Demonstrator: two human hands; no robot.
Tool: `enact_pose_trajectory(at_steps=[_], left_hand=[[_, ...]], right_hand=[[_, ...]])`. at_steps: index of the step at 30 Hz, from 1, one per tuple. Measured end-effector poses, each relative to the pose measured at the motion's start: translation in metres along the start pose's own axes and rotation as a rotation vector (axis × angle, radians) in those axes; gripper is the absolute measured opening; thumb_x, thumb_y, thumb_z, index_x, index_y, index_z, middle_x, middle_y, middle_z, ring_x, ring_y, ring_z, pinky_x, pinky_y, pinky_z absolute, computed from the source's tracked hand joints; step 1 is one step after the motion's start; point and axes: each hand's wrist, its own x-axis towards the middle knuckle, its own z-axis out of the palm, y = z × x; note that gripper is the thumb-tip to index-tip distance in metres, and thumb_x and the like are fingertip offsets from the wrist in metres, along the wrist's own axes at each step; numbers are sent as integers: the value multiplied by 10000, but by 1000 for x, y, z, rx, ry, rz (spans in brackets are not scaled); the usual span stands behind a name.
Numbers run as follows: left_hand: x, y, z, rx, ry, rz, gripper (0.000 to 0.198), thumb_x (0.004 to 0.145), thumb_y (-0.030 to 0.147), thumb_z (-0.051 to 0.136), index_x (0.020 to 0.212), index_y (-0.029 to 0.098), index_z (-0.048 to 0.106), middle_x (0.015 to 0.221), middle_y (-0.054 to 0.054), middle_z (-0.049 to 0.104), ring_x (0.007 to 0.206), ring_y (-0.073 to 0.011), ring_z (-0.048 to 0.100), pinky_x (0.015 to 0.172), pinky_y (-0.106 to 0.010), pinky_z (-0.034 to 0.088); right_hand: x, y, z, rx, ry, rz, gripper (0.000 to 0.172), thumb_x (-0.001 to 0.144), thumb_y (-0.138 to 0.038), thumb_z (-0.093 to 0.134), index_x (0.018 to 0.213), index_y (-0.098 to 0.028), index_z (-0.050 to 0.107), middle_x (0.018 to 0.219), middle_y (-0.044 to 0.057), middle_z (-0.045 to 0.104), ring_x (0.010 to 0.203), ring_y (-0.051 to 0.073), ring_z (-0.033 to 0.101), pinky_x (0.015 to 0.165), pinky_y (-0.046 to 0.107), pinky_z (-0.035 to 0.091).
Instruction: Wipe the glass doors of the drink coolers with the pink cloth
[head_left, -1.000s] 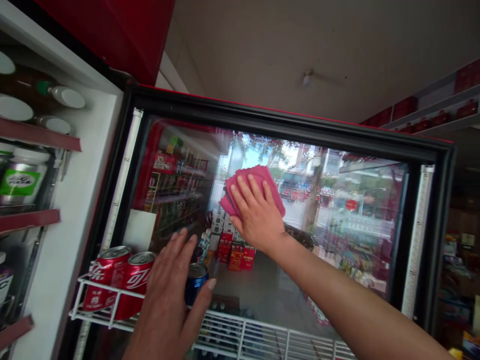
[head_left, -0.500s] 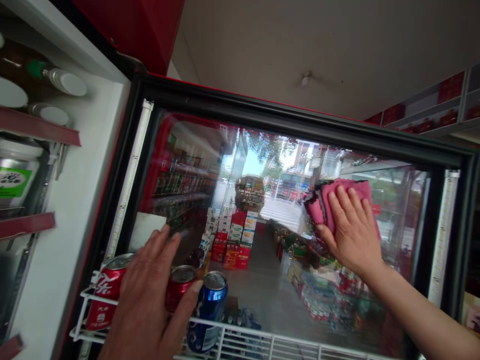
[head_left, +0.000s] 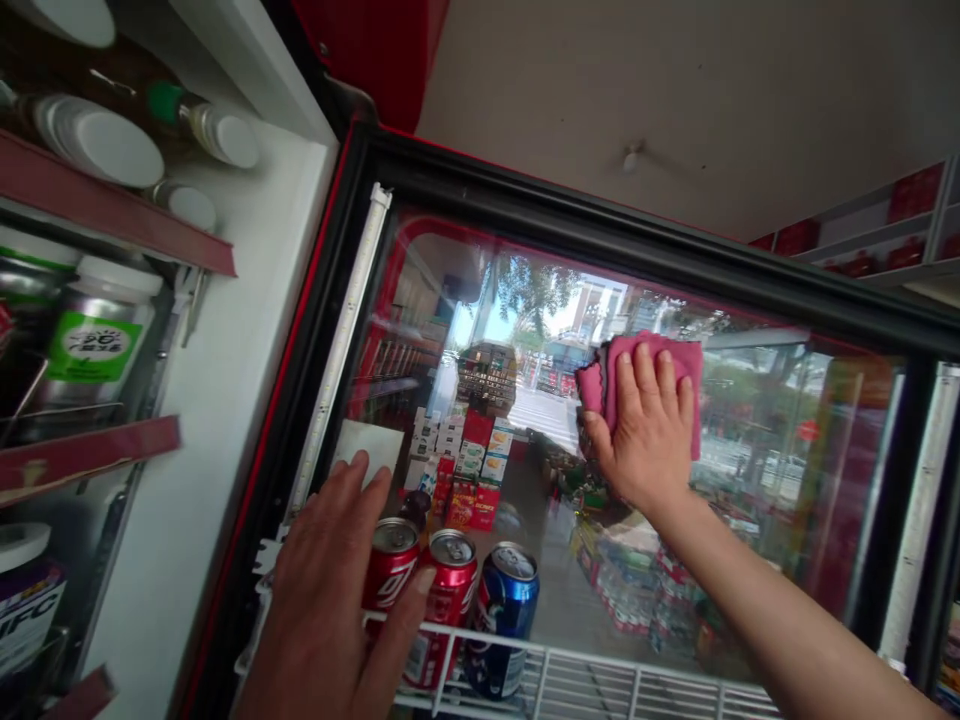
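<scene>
I stand facing the tall glass door [head_left: 757, 450] of a drinks cooler, its black frame [head_left: 570, 225] running along the top and looking down at my own two hands on it. Near the middle of the glass, my right hand [head_left: 645, 440] presses a folded pink cloth [head_left: 656, 375] flat against the pane. The cloth seems folded into a thick pad so that it stays between my palm and the glass, and its edges stick out above and to the left of my hand. My fingers [head_left: 645, 375] are slightly spread and lie flat on the cloth, holding it in place by pressure, not pinching it. Toward the lower left of the door, my left hand [head_left: 322, 600] rests open with the fingers [head_left: 356, 490] spread wide, holding nothing, apparently bracing the door. Behind the glass, just beyond that hand, two red Coca-Cola cans [head_left: 390, 565] and a blue Pepsi can [head_left: 506, 620] stand side by side on a white wire rack [head_left: 585, 685]. Left of the door is a white panel [head_left: 217, 320] with red-edged shelves carrying jars, including one with a green label [head_left: 94, 345]. Through the glass, a shop aisle and stacked boxes show, mixed with reflections.
</scene>
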Motion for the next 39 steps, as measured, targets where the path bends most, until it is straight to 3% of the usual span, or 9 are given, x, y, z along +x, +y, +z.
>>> enact_pose_trajectory(at_steps=[7, 12, 16, 22, 25, 28, 31, 36, 39], left_hand=[[5, -9, -9, -7, 18, 51, 809, 1032, 398, 598, 1764, 283, 272, 1821, -98, 391, 1673, -341, 403, 1340, -597, 422], [0, -14, -24, 36, 34, 67, 813, 1030, 385, 600, 1761, 214, 287, 1829, -116, 371, 1678, -326, 386, 1363, -561, 377], [-10, -21, -36, 65, 24, 31, 813, 1038, 394, 599, 1764, 232, 271, 1835, -123, 358, 1691, -338, 366, 1335, -589, 408], [-21, -23, -52, 109, 15, -27, 802, 1045, 406, 578, 1766, 274, 254, 1823, -126, 380, 1691, -341, 367, 1333, -602, 405], [-23, -17, -53, 109, 34, -46, 787, 1050, 416, 572, 1760, 268, 268, 1802, -152, 405, 1681, -354, 383, 1331, -623, 397], [-21, -8, -47, 110, 41, -46, 781, 1053, 433, 567, 1758, 268, 271, 1801, -167, 403, 1677, -372, 387, 1323, -658, 395], [-17, 5, -37, 97, 10, -62, 790, 1053, 444, 572, 1760, 280, 259, 1823, -162, 370, 1685, -383, 374, 1318, -679, 398], [-15, 22, -21, 45, -25, -55, 798, 1050, 439, 592, 1760, 293, 256, 1821, -151, 374, 1681, -369, 387, 1323, -665, 418], [-20, 24, -18, 13, -41, -53, 810, 1050, 425, 586, 1769, 307, 232, 1829, -137, 364, 1687, -368, 379, 1324, -664, 425]], right_hand=[[48, -66, 5, 128, 37, -64, 868, 1100, -520, 510, 1819, -201, 143, 1875, 165, 254, 1727, 501, 228, 1351, 803, 232], [83, -116, 5, 97, -71, -87, 841, 1095, -514, 491, 1798, -132, 232, 1893, 162, 199, 1751, 471, 147, 1397, 746, 157], [103, -164, 8, 153, -107, -170, 814, 1097, -491, 495, 1784, -117, 272, 1898, 146, 192, 1760, 449, 114, 1416, 728, 95], [90, -244, 15, 355, -126, -320, 861, 1055, -432, 611, 1756, -42, 297, 1879, 209, 192, 1752, 480, 130, 1402, 776, 102], [72, -261, 15, 319, -194, -385, 906, 1074, -461, 597, 1766, -6, 229, 1882, 222, 105, 1758, 475, 98, 1417, 748, 121], [52, -249, 15, 303, -229, -488, 882, 1099, -476, 561, 1785, -55, 198, 1891, 170, 92, 1769, 423, 90, 1435, 707, 140], [29, -213, 14, 295, -237, -571, 858, 1105, -503, 568, 1787, -107, 231, 1890, 124, 150, 1770, 380, 134, 1442, 666, 191], [-19, -118, 6, 223, -265, -572, 862, 1093, -554, 595, 1790, -177, 256, 1875, 93, 230, 1755, 361, 221, 1421, 639, 285], [-48, -57, -2, 162, -271, -549, 844, 1093, -468, 608, 1803, -245, 210, 1857, 65, 300, 1746, 351, 259, 1412, 656, 288]])
